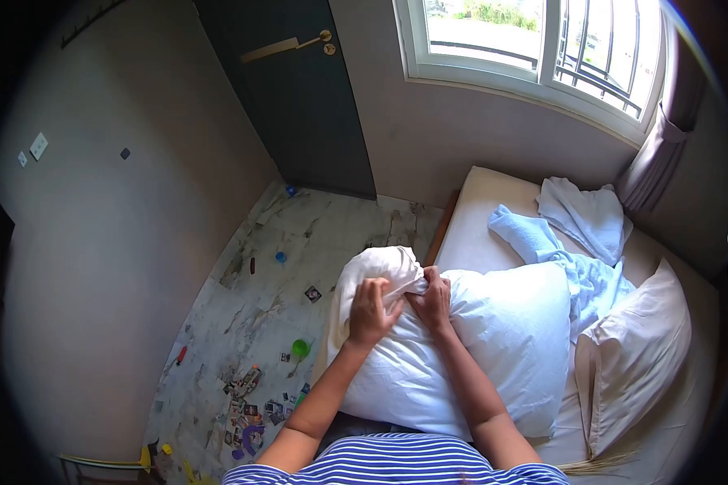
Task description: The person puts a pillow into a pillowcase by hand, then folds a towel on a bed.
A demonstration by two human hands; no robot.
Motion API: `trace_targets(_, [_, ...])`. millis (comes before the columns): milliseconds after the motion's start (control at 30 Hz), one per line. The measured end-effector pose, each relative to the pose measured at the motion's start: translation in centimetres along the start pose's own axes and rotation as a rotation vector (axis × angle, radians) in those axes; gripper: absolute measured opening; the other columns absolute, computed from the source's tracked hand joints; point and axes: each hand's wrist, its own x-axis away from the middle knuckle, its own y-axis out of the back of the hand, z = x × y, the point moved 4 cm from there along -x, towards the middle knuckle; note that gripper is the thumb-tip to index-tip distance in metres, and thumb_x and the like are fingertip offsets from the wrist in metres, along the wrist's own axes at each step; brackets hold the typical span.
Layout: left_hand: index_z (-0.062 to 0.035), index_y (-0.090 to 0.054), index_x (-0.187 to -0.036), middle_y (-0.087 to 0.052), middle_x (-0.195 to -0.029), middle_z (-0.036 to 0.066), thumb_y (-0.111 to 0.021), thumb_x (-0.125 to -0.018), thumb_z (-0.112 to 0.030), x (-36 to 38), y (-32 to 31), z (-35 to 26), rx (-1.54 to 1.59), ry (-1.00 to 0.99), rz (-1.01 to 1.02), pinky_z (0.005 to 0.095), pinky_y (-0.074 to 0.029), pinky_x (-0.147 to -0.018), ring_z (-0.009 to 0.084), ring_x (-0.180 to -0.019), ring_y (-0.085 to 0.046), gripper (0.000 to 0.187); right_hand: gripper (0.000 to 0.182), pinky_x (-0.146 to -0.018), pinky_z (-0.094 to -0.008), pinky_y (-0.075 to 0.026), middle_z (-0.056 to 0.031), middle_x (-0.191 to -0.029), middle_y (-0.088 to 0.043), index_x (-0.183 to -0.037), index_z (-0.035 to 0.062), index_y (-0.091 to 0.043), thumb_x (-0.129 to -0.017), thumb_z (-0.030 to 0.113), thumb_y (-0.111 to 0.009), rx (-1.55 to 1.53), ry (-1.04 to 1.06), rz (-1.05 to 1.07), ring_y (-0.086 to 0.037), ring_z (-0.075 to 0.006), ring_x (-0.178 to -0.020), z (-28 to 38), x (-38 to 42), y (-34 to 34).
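A large plump white pillow (501,339) lies in front of me at the bed's near side. At its left end, an off-white pillowcase (372,271) is bunched and folded over. My right hand (433,303) is closed on a gathered fold of this pillowcase, close to the pillow's upper edge. Just left of it, my left hand (370,314) rests against the cloth with its fingers bent and a gap between thumb and forefinger. How much of the pillow lies inside the case is hidden.
On the bed (481,202) lie a light blue cloth (542,238), a pale towel (586,214) and a cream pillow (643,347). Several toys and cards (247,412) litter the marble-look floor (275,234), with a green cup (300,347) among them. A dark door (291,105) stands closed beyond.
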Motion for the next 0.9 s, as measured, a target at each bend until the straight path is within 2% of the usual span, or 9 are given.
trace_targets(167, [-0.0053, -0.051, -0.090, -0.056, -0.079, 0.014, -0.055, -0.084, -0.014, 1.3, 0.8, 1.2, -0.109, 0.204, 0.191, 0.0442, -0.047, -0.060, 0.0352, -0.071, -0.059, 0.011, 0.088, -0.074, -0.0357, -0.035, -0.0104, -0.084, -0.064, -0.134, 0.0184, -0.037, -0.058, 0.019, -0.081, 0.006, -0.015, 0.057, -0.062, -0.0228, -0.077, 0.3, -0.6, -0.9])
trace_targets(200, [-0.0065, -0.052, -0.088, -0.057, -0.077, 0.015, -0.050, -0.087, -0.014, 1.5, 0.3, 0.7, -0.038, 0.164, 0.274, 0.0457, -0.047, -0.057, 0.0369, -0.069, -0.060, 0.008, 0.084, -0.075, -0.0346, -0.034, -0.0094, -0.092, -0.065, -0.141, 0.0234, -0.031, -0.069, 0.018, -0.072, 0.043, -0.033, 0.116, -0.062, -0.0206, -0.080, -0.2, -0.5, -1.1])
trace_targets(300, [-0.0069, -0.053, -0.081, -0.056, -0.072, 0.013, -0.057, -0.083, -0.014, 3.0, -0.9, -3.9, 0.252, -0.066, 0.302, 0.0423, -0.046, -0.056, 0.0326, -0.066, -0.059, 0.008, 0.055, -0.077, -0.0339, -0.033, -0.0074, -0.097, -0.066, -0.136, 0.0198, -0.042, -0.082, 0.014, -0.055, 0.077, -0.098, 0.140, -0.062, -0.0187, -0.087, -2.1, -0.6, -1.7])
trace_targets(333, [-0.0075, -0.053, -0.081, -0.055, -0.072, 0.012, -0.059, -0.081, -0.014, 3.2, -0.6, -4.3, 0.204, -0.067, 0.297, 0.0411, -0.046, -0.058, 0.0312, -0.066, -0.059, 0.009, 0.041, -0.079, -0.0336, -0.033, -0.0064, -0.102, -0.065, -0.124, 0.0163, -0.055, -0.087, 0.008, -0.040, 0.035, -0.057, 0.118, -0.060, -0.0194, -0.094, -2.6, -0.5, -2.0])
trace_targets(433, [-0.0109, -0.055, -0.088, -0.056, -0.084, 0.007, -0.066, -0.076, -0.016, 3.2, -0.3, -3.8, -0.029, -0.123, 0.198, 0.0387, -0.043, -0.071, 0.0261, -0.079, -0.054, 0.017, 0.034, -0.082, -0.0337, -0.034, -0.0077, -0.107, -0.064, -0.114, 0.0142, -0.062, -0.084, 0.010, -0.046, 0.144, -0.027, 0.098, -0.059, -0.0204, -0.099, -4.6, -0.3, -2.8])
trace_targets(600, [-0.0085, -0.051, -0.104, -0.052, -0.106, 0.007, -0.066, -0.076, -0.026, 4.9, 3.5, 2.9, -0.265, 0.163, 0.045, 0.0426, -0.042, -0.080, 0.0275, -0.099, -0.051, 0.036, 0.026, -0.080, -0.0384, -0.038, -0.0126, -0.094, -0.066, -0.097, 0.0096, -0.065, -0.077, 0.022, -0.056, -0.021, -0.170, 0.029, -0.061, -0.0299, -0.091, -5.3, -1.2, -2.9])
trace_targets(733, [-0.0064, -0.050, -0.096, -0.058, -0.088, 0.011, -0.057, -0.083, -0.018, 7.5, 5.8, 5.5, -0.412, 0.213, 0.209, 0.0423, -0.049, -0.064, 0.0309, -0.080, -0.060, 0.019, 0.023, -0.070, -0.0459, -0.041, -0.0189, -0.080, -0.064, -0.086, 0.0089, -0.066, -0.075, 0.028, -0.058, -0.036, -0.236, 0.006, -0.060, -0.0389, -0.078, -6.0, -2.5, -3.5])
trace_targets(800, [-0.0058, -0.050, -0.094, -0.059, -0.073, 0.014, -0.054, -0.085, -0.014, 8.5, 6.1, 6.1, -0.412, 0.280, 0.301, 0.0450, -0.048, -0.055, 0.0340, -0.068, -0.062, 0.013, 0.024, -0.070, -0.0453, -0.043, -0.0174, -0.084, -0.065, -0.088, 0.0094, -0.066, -0.076, 0.029, -0.058, 0.057, -0.269, 0.048, -0.061, -0.0370, -0.083, -6.9, -2.9, -4.0])
trace_targets(900, [-0.0059, -0.049, -0.092, -0.054, -0.057, 0.016, -0.051, -0.089, -0.014, 9.6, 5.2, 3.2, -0.045, 0.215, 0.365, 0.0482, -0.045, -0.048, 0.0375, -0.055, -0.060, 0.009, 0.027, -0.074, -0.0446, -0.044, -0.0152, -0.091, -0.066, -0.094, 0.0114, -0.068, -0.077, 0.031, -0.058, 0.126, -0.351, 0.069, -0.061, -0.0353, -0.089, -8.6, -3.7, -4.8])
